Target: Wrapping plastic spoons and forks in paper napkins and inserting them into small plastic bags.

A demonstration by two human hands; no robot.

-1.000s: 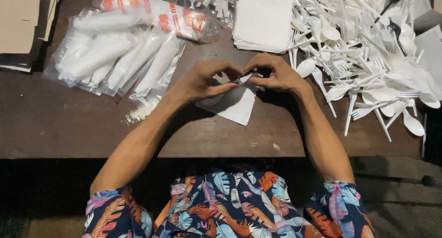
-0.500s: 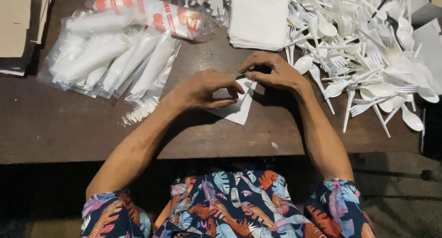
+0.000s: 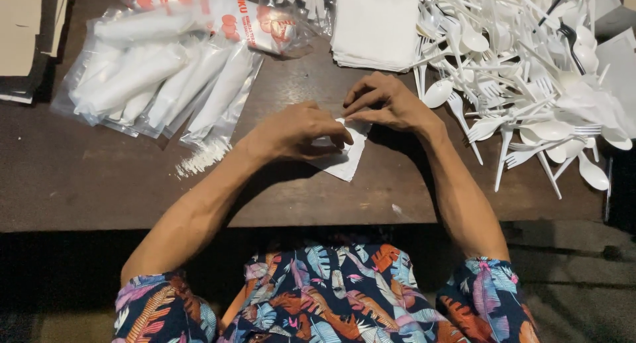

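A white paper napkin (image 3: 344, 159) lies on the dark wooden table (image 3: 99, 197), partly rolled under my fingers. My left hand (image 3: 298, 132) presses down on its left part and covers most of it. My right hand (image 3: 384, 103) pinches the napkin's upper right corner. Whatever is wrapped inside the napkin is hidden by both hands.
A stack of white napkins (image 3: 375, 26) sits just beyond my hands. A big pile of white plastic spoons and forks (image 3: 530, 71) spreads to the right. Clear bags of wrapped white rolls (image 3: 159, 78) lie at left, with cardboard pieces (image 3: 26, 31) in the far left corner.
The napkin has been folded tighter and now shows less under my hands. Both hands shifted slightly while rolling it; the white utensil tip seen earlier is now hidden.
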